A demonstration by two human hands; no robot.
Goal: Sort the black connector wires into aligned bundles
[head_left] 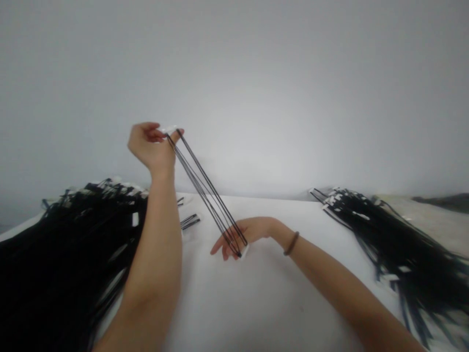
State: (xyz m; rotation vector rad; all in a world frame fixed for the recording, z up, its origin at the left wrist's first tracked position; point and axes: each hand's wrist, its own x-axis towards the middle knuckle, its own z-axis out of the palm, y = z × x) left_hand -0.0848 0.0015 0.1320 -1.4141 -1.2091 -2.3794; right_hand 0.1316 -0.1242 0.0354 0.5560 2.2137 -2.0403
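Note:
Several thin black cords (207, 188) run slanting between my two hands, with small white pieces at both ends. Raised at the upper left, my left hand (154, 144) pinches the upper white end between thumb and fingers. Lower down, near the middle of the white table (234, 303), my right hand (244, 234) is at the other end of the cords, which cross over its fingers. Its fingertips point left and down, and a dark band circles the wrist.
A big heap of black cords with white tips (80, 244) covers the left side. Another bundle (392, 239) lies at the right, beside clear plastic (436, 220). A few short cord ends (190, 221) show behind my left forearm. A pale wall stands behind.

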